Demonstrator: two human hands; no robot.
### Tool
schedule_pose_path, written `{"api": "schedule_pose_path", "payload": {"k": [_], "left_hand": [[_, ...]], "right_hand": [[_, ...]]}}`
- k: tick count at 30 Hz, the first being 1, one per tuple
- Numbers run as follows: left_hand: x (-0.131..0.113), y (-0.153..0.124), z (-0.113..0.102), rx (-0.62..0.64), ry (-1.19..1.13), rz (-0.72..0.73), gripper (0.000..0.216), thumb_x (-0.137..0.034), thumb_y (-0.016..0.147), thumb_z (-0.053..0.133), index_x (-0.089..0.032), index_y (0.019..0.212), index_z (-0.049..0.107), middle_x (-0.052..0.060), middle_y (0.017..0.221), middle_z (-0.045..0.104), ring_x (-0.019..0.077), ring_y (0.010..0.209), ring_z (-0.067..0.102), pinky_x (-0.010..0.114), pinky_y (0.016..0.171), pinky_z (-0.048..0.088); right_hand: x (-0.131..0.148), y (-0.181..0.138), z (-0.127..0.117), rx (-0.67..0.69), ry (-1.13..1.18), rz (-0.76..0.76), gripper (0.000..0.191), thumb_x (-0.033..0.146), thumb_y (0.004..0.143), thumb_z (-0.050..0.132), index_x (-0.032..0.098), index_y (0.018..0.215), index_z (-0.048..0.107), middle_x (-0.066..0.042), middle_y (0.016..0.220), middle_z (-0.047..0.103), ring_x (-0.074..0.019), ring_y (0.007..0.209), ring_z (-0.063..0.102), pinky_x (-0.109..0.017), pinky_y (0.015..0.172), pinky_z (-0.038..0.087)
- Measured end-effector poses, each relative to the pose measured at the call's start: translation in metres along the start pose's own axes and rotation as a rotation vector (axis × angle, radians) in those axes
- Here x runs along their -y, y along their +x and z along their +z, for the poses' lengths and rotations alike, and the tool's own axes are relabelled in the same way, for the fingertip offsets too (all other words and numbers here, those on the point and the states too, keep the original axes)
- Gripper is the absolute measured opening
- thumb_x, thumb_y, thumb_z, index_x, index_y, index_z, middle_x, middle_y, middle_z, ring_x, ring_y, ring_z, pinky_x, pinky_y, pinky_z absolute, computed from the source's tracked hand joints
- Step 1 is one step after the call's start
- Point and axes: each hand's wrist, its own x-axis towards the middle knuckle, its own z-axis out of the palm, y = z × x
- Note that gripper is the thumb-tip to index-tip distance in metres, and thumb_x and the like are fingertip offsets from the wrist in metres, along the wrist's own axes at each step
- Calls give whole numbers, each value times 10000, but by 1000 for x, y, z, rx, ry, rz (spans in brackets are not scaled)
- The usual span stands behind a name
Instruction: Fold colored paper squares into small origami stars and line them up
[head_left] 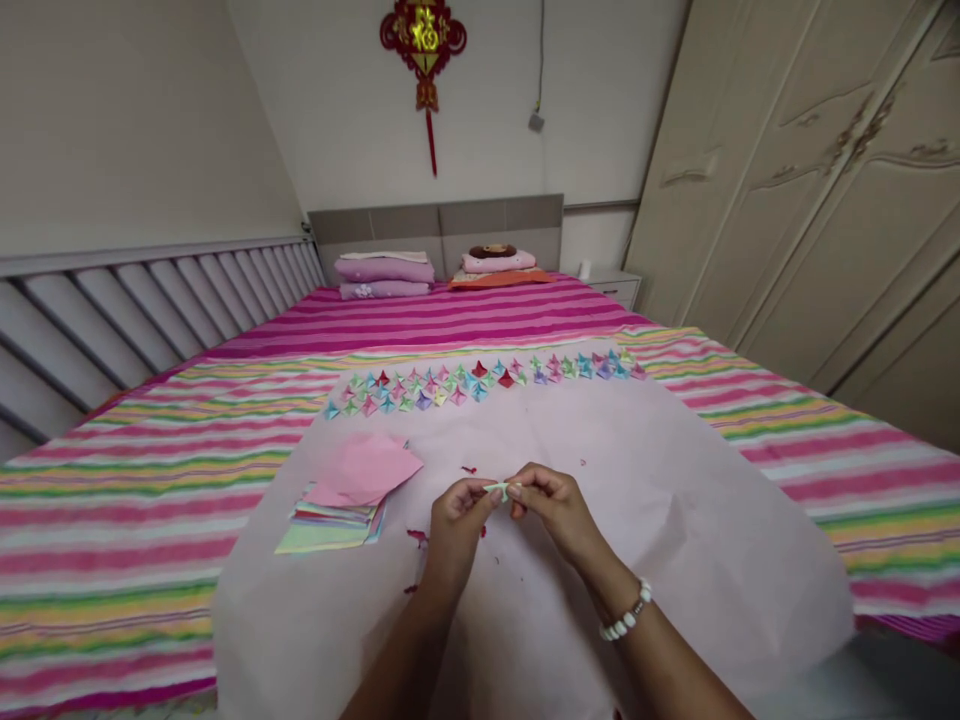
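Note:
A small folded piece of pale green paper [504, 489] is pinched between both hands above a large white sheet [645, 620]. My left hand [459, 515] grips its left end between thumb and fingers. At the right end, my right hand [551, 505] holds it the same way, with a white beaded bracelet [628, 612] on that wrist. Just left of the hands lies a stack of coloured paper squares [337, 525], pink sheets [367, 470] on top. Beyond the hands, rows of small folded paper stars [439, 397] in many colours stand along the sheet's far edge.
Dark red paper scraps [417, 538] lie around my left hand. The sheet rests on a bed with a striped cover [150, 500]. Folded bedding [384, 272] and pillows [499, 262] sit by the headboard. A rail [165, 290] runs along the left, a wardrobe [787, 190] along the right.

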Motion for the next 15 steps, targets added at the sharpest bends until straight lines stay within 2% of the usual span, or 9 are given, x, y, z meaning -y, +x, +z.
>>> {"api": "schedule_pose_path", "payload": {"k": [3, 6, 8, 15], "left_hand": [[-2, 16, 5, -32, -31, -2, 227, -315, 666, 716, -149, 819, 695, 15, 706, 666, 131, 682, 594, 246, 675, 454], [-4, 32, 8, -61, -37, 8, 358, -331, 687, 698, -164, 1003, 679, 5, 715, 657, 128, 686, 598, 250, 694, 462], [-3, 40, 9, -77, -9, 29, 390, -344, 708, 681, -176, 1059, 665, 4, 736, 654, 125, 690, 597, 249, 701, 465], [10, 60, 11, -9, 49, 14, 303, -402, 742, 648, -153, 907, 698, 29, 719, 671, 155, 708, 600, 259, 689, 470]], "right_hand": [[-2, 17, -2, -40, 19, -24, 148, 322, 696, 723, 180, 726, 695, 3, 554, 646, -140, 545, 574, -272, 591, 439], [-6, 35, -2, -81, 58, 3, 171, 335, 705, 713, 172, 754, 698, -4, 552, 648, -141, 536, 579, -274, 584, 439], [-10, 46, -3, -117, 101, 32, 190, 333, 694, 721, 174, 795, 695, 7, 527, 633, -138, 511, 571, -273, 570, 439], [-25, 63, -8, -156, 273, 106, 214, 344, 670, 748, 160, 773, 711, 6, 524, 618, -128, 506, 558, -270, 567, 440]]}}
